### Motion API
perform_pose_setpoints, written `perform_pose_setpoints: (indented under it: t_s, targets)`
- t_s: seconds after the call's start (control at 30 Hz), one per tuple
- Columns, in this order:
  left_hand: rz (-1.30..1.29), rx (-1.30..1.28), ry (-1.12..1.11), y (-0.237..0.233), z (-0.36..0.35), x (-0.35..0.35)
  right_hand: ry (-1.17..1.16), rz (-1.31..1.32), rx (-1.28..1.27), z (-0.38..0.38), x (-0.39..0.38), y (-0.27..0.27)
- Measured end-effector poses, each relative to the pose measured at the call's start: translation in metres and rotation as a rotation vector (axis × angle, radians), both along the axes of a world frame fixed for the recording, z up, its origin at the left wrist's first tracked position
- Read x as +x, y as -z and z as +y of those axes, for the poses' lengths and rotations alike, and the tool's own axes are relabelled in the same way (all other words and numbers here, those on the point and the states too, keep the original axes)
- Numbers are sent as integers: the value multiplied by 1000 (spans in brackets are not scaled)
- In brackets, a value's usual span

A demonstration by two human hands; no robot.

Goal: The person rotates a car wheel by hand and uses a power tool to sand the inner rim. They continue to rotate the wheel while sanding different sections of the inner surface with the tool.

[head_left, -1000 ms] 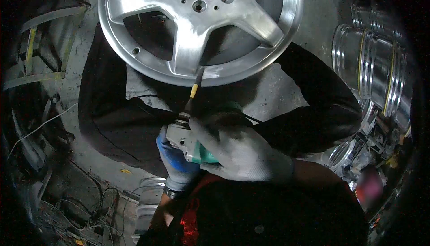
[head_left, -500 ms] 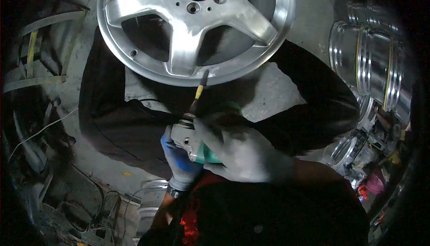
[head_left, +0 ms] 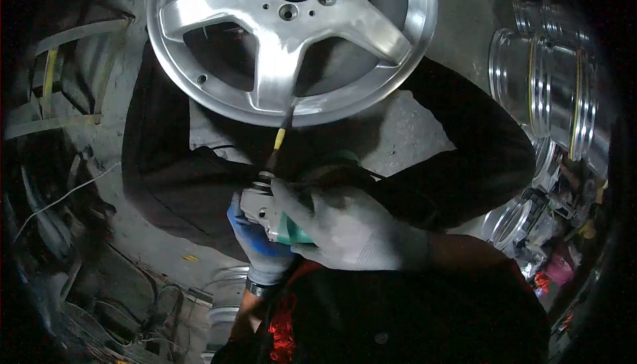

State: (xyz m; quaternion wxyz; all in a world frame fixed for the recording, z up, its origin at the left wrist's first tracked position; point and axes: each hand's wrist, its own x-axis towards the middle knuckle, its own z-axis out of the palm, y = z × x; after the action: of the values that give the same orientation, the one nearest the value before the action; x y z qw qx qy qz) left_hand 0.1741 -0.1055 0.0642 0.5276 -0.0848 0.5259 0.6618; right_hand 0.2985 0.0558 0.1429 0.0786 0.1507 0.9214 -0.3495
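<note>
A silver alloy wheel rim [head_left: 279, 65] with wide spokes lies face up between my bent legs. Both gloved hands are wrapped round a power grinder [head_left: 262, 210] with a grey metal head and green body. My left hand [head_left: 262, 244], in a blue and grey glove, closes on its left and under side. My right hand [head_left: 348, 228], in a grey glove, grips it from the right and above. From the head runs a long thin shaft with a yellow band [head_left: 279, 139]. Its dark tip [head_left: 290, 109] is at the rim's near lip, at the foot of the front spoke.
Shiny wheel barrels [head_left: 541, 85] are stacked on the right, with mixed clutter [head_left: 531, 244] below them. A metal frame [head_left: 73, 75] stands at the left. Cables [head_left: 152, 291] and dark parts lie at lower left, and another wheel barrel [head_left: 225, 298] is near my left forearm.
Both hands and the grinder have moved a little to the left. The tip has slid left along the rim's lip to the front spoke's foot. The rim appears almost unmoved.
</note>
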Motion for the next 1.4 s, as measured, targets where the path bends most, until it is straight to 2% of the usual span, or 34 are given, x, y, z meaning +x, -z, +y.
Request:
perform_pose_setpoints:
  t_s: [0.13,0.2,0.27,0.33,0.37,0.43,0.57,0.63,0.73,0.77,0.9,0.97,1.0,1.07,1.1,1.17,1.2,1.27,1.4]
  targets:
    - [-189,86,-34,-1,-8,-5,43,29,-26,-1,-1,-3]
    - [-329,77,-140,1,-9,-2,59,6,-69,-2,1,-2]
    - [-272,68,-121,6,-8,1,68,-14,-111,1,4,-5]
    - [-217,64,-104,5,3,7,-52,-171,42,10,10,-17]
    - [-286,36,-138,2,10,11,-50,-173,46,9,15,-13]
    - [-398,14,-146,-8,24,10,79,39,61,5,20,-2]
    - [-351,13,-175,-3,11,9,34,-140,-80,4,14,-5]
    - [-185,-18,-74,2,-3,4,71,116,-52,3,10,0]
    - [-74,64,-63,-8,-9,-1,13,103,-20,2,2,-1]
    - [-307,168,-150,-4,-10,-7,14,104,-21,2,0,0]
    - [-121,-26,-184,-4,-9,-1,19,76,-77,2,2,2]
    - [-320,-21,-175,-1,-3,-1,35,92,-55,3,8,1]
    - [-324,-18,-174,1,-2,1,39,63,-75,5,12,1]
    - [-7,-161,65,5,-3,6,42,34,-95,5,13,0]
    - [-6,-161,65,7,-5,5,35,40,-69,5,12,0]
    - [-347,9,-153,7,-13,0,24,56,-49,4,8,-1]
    - [-339,7,-156,5,-16,-3,14,82,-53,5,5,-1]
    - [-143,83,-116,3,-20,-7,3,112,-56,5,-1,3]
    - [-30,75,-130,-9,-10,-15,10,141,-113,6,-16,12]
